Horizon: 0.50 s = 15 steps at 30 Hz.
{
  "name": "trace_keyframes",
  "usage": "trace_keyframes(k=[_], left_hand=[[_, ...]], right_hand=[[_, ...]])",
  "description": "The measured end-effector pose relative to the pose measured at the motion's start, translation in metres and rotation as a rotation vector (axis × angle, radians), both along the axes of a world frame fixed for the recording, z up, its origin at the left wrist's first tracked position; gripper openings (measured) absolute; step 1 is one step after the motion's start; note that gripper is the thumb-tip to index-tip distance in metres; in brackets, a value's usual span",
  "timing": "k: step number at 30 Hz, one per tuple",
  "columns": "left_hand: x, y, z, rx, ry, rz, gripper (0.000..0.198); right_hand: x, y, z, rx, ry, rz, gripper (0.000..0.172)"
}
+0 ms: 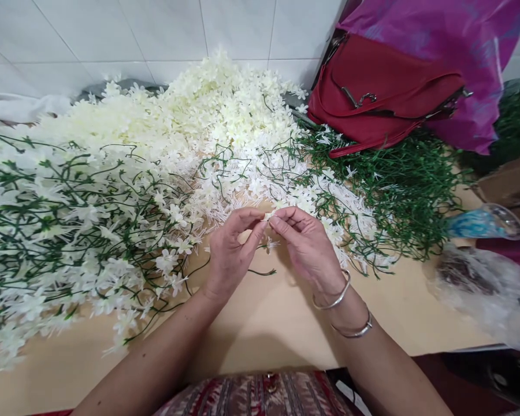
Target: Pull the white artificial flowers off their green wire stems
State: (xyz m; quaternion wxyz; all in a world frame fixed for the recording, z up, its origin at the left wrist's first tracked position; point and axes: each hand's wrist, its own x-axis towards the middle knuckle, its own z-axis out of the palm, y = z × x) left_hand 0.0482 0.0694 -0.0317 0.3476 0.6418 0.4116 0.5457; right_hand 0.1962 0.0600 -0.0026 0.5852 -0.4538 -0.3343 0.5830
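My left hand (231,251) and my right hand (305,245) meet over the tan table (264,323), fingertips pinched together on a small white artificial flower (269,216). A thin green stem (262,271) hangs below the hands. Two silver bangles (342,312) sit on my right wrist. A large heap of white artificial flowers on green stems (112,185) spreads across the left and the back of the table, right behind my fingers.
A red handbag (381,95) leans on purple cloth (450,52) at the back right. Bare green stems (398,185) lie below it. A clear plastic bag (485,294) and a bluish plastic container (485,222) sit at the right edge. White tiled wall behind.
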Motion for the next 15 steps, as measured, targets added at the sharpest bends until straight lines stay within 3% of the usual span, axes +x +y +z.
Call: trace_keyframes(k=[4, 10, 15], left_hand=[[0.001, 0.000, -0.002, -0.106, -0.088, 0.000, 0.016], [0.005, 0.002, 0.007, -0.356, -0.376, -0.069, 0.020], [0.005, 0.003, 0.007, -0.386, -0.388, -0.086, 0.022]], right_hand=[[-0.002, -0.001, -0.001, -0.013, 0.009, 0.007, 0.027], [-0.006, -0.002, -0.001, 0.056, -0.057, -0.077, 0.031], [-0.005, -0.001, -0.001, 0.044, -0.070, -0.059, 0.033]])
